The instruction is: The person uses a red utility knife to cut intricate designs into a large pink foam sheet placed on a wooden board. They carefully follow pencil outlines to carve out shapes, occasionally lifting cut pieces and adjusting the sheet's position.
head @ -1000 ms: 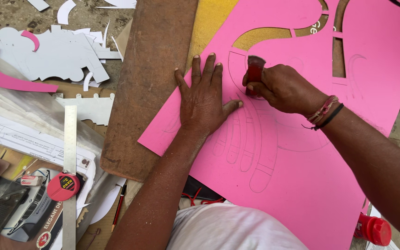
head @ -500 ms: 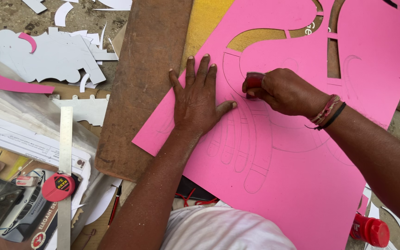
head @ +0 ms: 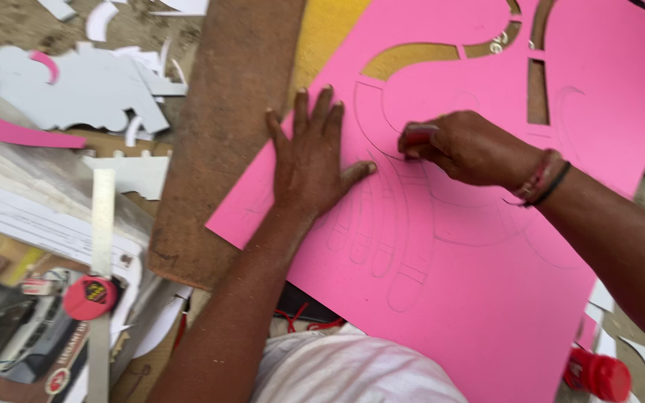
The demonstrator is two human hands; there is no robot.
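Right hand (head: 466,147) hiding red cutter (head: 416,137)

Work surface: rough grey ground (head: 9,30), dusty, littered with white offcuts (head: 98,89) and pink strips (head: 9,130). Long brown wooden board (head: 225,134) running top to bottom. Yellow sheet (head: 330,30) just beside board. Steel ruler (head: 102,224) and red-capped bottle (head: 89,297) lower left. Daylight, even, soft shadows.

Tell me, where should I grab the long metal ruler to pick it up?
Probably grip the metal ruler by its bare upper half, pinching its two long thin edges from above. It lies flat on the papers, and a round red thing lies on its lower part, so the top end is freer. Both hands are busy on the pink sheet.
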